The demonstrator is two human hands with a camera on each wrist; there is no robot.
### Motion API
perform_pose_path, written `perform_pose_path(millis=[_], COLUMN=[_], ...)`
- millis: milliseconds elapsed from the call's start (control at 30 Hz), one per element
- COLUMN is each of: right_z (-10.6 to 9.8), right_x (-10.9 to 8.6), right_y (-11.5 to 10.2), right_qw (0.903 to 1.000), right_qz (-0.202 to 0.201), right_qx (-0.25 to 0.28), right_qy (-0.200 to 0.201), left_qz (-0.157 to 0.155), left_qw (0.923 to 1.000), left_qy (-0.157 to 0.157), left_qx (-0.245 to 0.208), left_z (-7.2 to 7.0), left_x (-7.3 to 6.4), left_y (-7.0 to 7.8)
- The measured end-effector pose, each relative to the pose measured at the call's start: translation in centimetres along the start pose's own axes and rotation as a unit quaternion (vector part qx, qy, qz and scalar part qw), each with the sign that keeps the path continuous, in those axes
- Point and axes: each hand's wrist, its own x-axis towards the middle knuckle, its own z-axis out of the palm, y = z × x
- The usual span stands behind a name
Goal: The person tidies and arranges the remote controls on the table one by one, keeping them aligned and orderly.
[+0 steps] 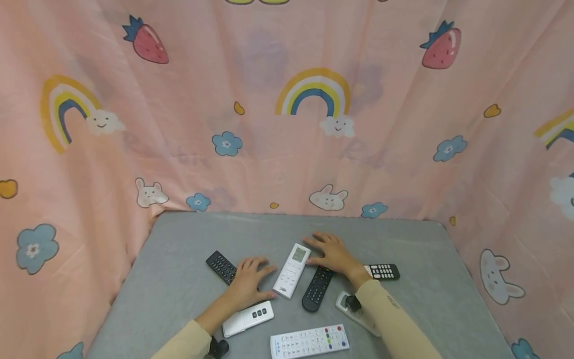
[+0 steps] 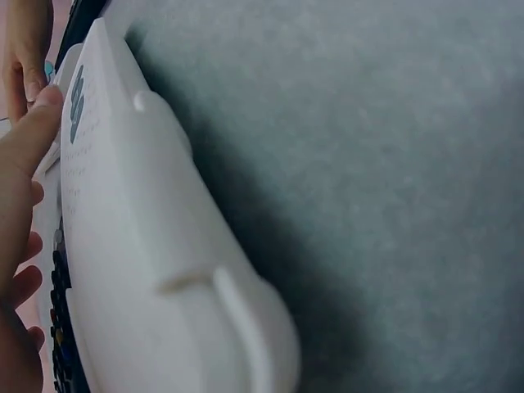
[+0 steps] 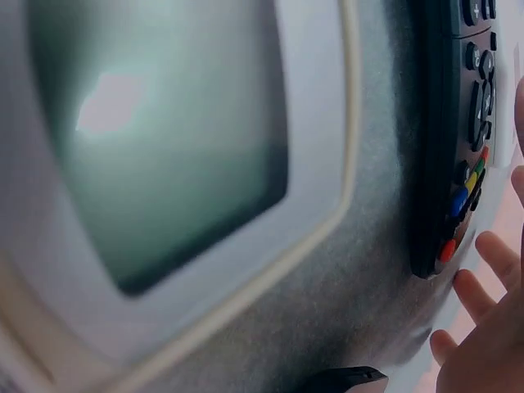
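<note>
Near the middle of the grey table lies a white remote control with a small display, between the two hands. My left hand is spread to its left, the thumb by its lower end. My right hand reaches past its upper right end, fingers loosely extended. Whether fingertips touch that remote cannot be told. A black remote is partly under the left hand, and a white remote with dark buttons lies below that hand. Another black remote, with coloured buttons in the right wrist view, lies below the right hand.
A white remote with many buttons lies at the front. Under the right forearm is a pale remote, its display large in the right wrist view. A black-and-white remote sits farther right. A patterned pink curtain surrounds the table.
</note>
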Motion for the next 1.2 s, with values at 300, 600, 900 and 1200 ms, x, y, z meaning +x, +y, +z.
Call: perform_pose_path(millis=[300,600,900,1200], right_z=[0.7,1.0,1.1,1.0], right_x=[0.2,0.2,0.3,0.4], right_y=[0.0,-0.1,-0.2,-0.2], right_qw=[0.9998,0.9999,0.9998,0.9995], right_qz=[0.016,0.012,0.009,0.021], right_qx=[-0.005,-0.001,0.001,0.018], right_qy=[-0.008,0.006,0.018,0.016], left_qz=[-0.019,-0.014,-0.023,-0.024], left_qw=[0.9995,0.9997,0.9996,0.9991], left_qy=[-0.003,0.012,0.010,0.026], left_qx=[-0.026,-0.017,-0.016,-0.021], left_z=[0.8,1.3,1.5,1.8], left_x=[0.1,0.3,0.5,0.5], left_y=[0.2,0.3,0.5,0.6])
